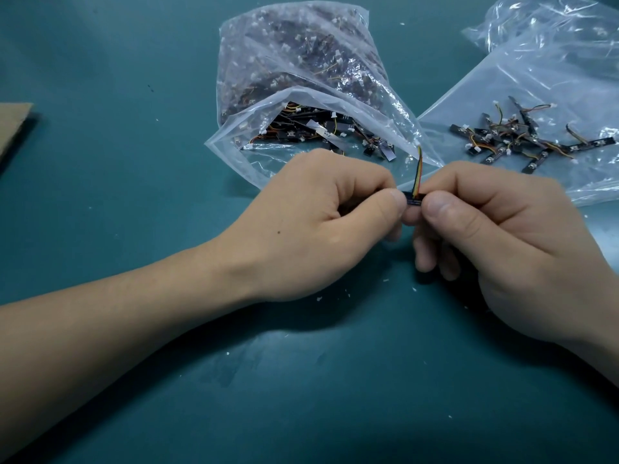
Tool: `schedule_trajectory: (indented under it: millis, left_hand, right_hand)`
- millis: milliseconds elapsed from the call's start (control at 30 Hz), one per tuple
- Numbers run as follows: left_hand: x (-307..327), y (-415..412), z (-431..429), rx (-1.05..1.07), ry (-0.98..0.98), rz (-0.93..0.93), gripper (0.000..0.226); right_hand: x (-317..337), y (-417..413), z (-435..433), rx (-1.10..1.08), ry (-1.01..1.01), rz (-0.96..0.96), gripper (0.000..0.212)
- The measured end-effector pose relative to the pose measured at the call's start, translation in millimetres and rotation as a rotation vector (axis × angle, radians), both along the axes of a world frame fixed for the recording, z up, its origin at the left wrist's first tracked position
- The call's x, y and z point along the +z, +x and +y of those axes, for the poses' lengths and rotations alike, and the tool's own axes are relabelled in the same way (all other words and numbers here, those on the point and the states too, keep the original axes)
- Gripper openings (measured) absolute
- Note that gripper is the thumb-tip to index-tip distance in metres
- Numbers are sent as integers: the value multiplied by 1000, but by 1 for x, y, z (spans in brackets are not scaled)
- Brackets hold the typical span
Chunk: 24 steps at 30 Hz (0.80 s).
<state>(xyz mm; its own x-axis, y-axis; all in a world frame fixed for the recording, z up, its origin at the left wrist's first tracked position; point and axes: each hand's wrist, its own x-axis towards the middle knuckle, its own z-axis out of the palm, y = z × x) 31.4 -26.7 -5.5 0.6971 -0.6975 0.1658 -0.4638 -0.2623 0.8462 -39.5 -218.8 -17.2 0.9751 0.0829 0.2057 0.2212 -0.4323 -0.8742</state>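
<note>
Fingers point(395, 204) first: thumb & index of the L hand point(311, 222) pinch one end of a small black board strip point(414, 198). Thumb & index of the R hand point(519, 249) pinch the other end. Both grips tight, the other fingers curled under.

Strip sits level btwn the two thumbs, off the teal mat point(134, 78), approx centre of view. Its wire lead point(418, 169), black, yellow & red strands, rises straight up from the strip's middle. Tip ends in front of the open bag point(291, 93); can't tell if there's a connector on it. L forearm lies across the mat from the lower left.

That open bag is just behind the hands: clear plastic, mouth gaping toward the person, stuffed w/ more black strips & wires. To the R lies a flat bag point(469, 92) w/ a loose pile of strips point(522, 142) & leads on top. Top R corner, a crumpled bag point(552, 25). Cardboard piece point(13, 128) at the L edge. White specks point(319, 299) scattered on the mat near the hands.
</note>
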Motion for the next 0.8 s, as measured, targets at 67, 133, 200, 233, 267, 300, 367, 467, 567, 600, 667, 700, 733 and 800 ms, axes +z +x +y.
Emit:
schedule_trajectory:
  millis: [67, 133, 200, 233, 267, 300, 367, 467, 567, 600, 667, 700, 733, 800]
  left_hand:
    - [0, -1, 0, -10, 5, -1, 31]
    - [1, -1, 1, -13, -6, 10, 31]
    - [1, 0, 1, -13, -23, 20, 32]
    - [1, 0, 1, -12, -32, 26, 32]
    - [1, 0, 1, -10, -38, 31, 32]
    - [1, 1, 1, -9, -41, 33, 32]
    - [0, 0, 1, -11, -34, 24, 31]
    - [0, 1, 1, -29, -25, 21, 30]
    - [0, 1, 0, -23, -28, 36, 28]
    - [0, 1, 0, -18, -24, 40, 27]
    - [0, 1, 0, -13, -20, 40, 26]
    - [0, 1, 1, -12, -20, 39, 26]
    - [0, 1, 1, -14, -22, 38, 27]
    - [0, 1, 1, -23, -31, 44, 27]
  right_hand:
    - [0, 0, 0, -2, -10, 11, 25]
    - [0, 0, 0, 3, -3, 18, 26]
    - [0, 0, 1, 4, 15, 27, 29]
    - [0, 1, 1, 2, 22, 33, 30]
    - [0, 1, 1, 1, 23, 38, 30]
    - [0, 1, 1, 0, 17, 39, 30]
    - [0, 1, 1, -1, -12, 26, 28]
    - [1, 1, 0, -10, -31, -3, 27]
    - [1, 0, 0, -25, -9, -13, 26]
    - [1, 0, 1, -25, -6, -16, 26]
    - [1, 0, 1, -17, -16, -18, 25]
    - [1, 0, 1, -14, -24, -17, 25]
    - [0, 0, 1, -16, -31, -16, 25]
    - [1, 0, 1, -24, -37, -12, 26]
